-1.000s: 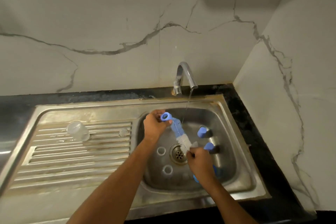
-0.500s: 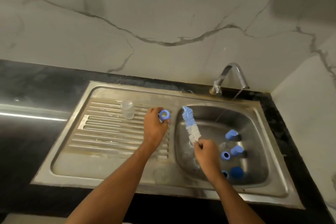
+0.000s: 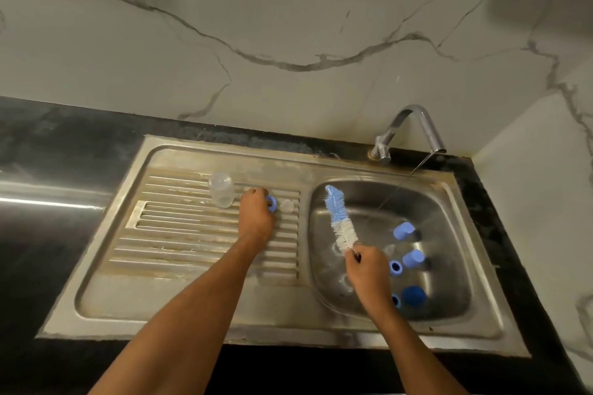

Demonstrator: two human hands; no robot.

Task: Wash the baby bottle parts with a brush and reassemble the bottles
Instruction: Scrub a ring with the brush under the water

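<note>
My left hand (image 3: pixel 256 213) holds a blue bottle ring (image 3: pixel 272 203) down on the ribbed drainboard (image 3: pixel 179 234). A clear bottle (image 3: pixel 221 189) stands just left of it and a clear teat (image 3: pixel 286 206) lies just right. My right hand (image 3: pixel 369 269) grips the handle of a blue and white bottle brush (image 3: pixel 340 221), bristles pointing up and left over the sink basin (image 3: pixel 449 308). In the basin lie two light blue caps (image 3: pixel 403 230) (image 3: pixel 413 258), a blue ring (image 3: pixel 396 267), a dark blue cap (image 3: pixel 414 296) and clear parts.
The tap (image 3: pixel 414 128) at the back right runs a thin stream into the basin. Black counter (image 3: pixel 48 170) surrounds the steel sink, and marble walls rise behind and to the right.
My left hand carried the blue ring from the basin out to the drainboard and lowered it between the bottle and the teat. My right hand lifted the brush upright. The view swung left.
</note>
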